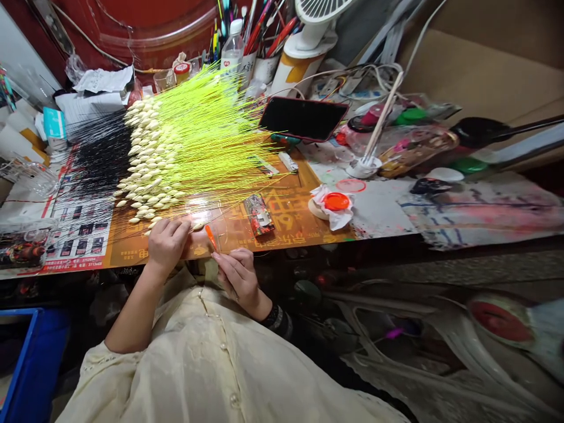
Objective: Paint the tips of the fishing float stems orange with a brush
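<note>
My left hand rests at the table's front edge with its fingers curled round a pale oval float body on a thin stem. My right hand is closed in a pinch on a small orange-tipped brush, whose tip points at that float. Just beyond my hands lies a big fan of fishing floats with cream oval bodies and neon yellow stems. Their thin black tails spread to the left.
On the orange table mat lie a small printed box, an open pot of orange paint on tissue and a propped black phone. Pens, a bottle and a white fan stand behind. A blue crate sits lower left.
</note>
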The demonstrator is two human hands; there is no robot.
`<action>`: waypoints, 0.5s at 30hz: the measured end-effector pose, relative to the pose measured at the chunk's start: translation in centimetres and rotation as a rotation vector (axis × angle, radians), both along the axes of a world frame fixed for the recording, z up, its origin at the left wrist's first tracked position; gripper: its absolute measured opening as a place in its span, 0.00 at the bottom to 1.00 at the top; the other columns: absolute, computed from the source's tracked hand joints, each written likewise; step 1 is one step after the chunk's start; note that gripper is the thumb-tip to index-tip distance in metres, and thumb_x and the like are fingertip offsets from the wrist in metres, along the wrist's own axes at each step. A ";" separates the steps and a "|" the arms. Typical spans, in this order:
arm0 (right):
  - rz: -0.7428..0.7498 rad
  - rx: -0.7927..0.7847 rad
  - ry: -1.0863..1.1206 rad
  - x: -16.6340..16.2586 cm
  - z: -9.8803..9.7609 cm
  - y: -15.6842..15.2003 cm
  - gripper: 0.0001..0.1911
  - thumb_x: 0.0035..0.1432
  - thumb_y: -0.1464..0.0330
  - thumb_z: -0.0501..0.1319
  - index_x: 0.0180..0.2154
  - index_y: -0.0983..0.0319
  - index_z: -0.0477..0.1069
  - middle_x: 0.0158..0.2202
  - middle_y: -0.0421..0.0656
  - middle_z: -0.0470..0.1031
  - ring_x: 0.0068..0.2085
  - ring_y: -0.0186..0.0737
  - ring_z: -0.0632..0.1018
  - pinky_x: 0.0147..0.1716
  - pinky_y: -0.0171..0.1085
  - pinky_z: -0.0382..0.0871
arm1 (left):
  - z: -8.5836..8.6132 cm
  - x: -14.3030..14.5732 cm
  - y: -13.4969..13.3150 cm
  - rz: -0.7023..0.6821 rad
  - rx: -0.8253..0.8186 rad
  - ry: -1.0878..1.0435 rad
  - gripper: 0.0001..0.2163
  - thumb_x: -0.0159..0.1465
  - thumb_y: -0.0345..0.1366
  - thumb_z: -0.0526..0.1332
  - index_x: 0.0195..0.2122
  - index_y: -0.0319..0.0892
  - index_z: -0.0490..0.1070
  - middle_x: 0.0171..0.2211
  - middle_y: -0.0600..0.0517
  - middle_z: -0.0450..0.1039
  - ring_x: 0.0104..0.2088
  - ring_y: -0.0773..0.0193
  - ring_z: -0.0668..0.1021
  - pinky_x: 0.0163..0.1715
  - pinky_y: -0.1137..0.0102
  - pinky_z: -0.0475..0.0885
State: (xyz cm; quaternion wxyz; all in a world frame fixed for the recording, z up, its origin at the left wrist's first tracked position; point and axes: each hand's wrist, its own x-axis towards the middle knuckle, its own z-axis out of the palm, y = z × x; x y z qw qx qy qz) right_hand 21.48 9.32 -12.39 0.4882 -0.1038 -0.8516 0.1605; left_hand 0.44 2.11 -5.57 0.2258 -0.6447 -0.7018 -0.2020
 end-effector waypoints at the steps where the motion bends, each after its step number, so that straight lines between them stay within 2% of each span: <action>1: 0.007 0.000 -0.008 -0.1 0.1 -0.1 0.34 0.63 0.76 0.59 0.69 0.57 0.58 0.46 0.46 0.81 0.44 0.44 0.72 0.51 0.49 0.69 | 0.0 -0.1 -0.2 0.008 0.001 0.010 0.07 0.72 0.35 0.58 0.43 0.46 0.76 0.32 0.50 0.79 0.32 0.61 0.74 0.35 0.63 0.64; 15: -0.001 -0.005 0.006 -1.0 0.3 -0.7 0.36 0.64 0.77 0.60 0.70 0.57 0.57 0.48 0.47 0.80 0.44 0.44 0.72 0.49 0.47 0.68 | -0.1 -0.1 -0.5 0.018 0.049 0.076 0.07 0.72 0.33 0.58 0.42 0.45 0.77 0.30 0.51 0.78 0.31 0.61 0.72 0.34 0.63 0.62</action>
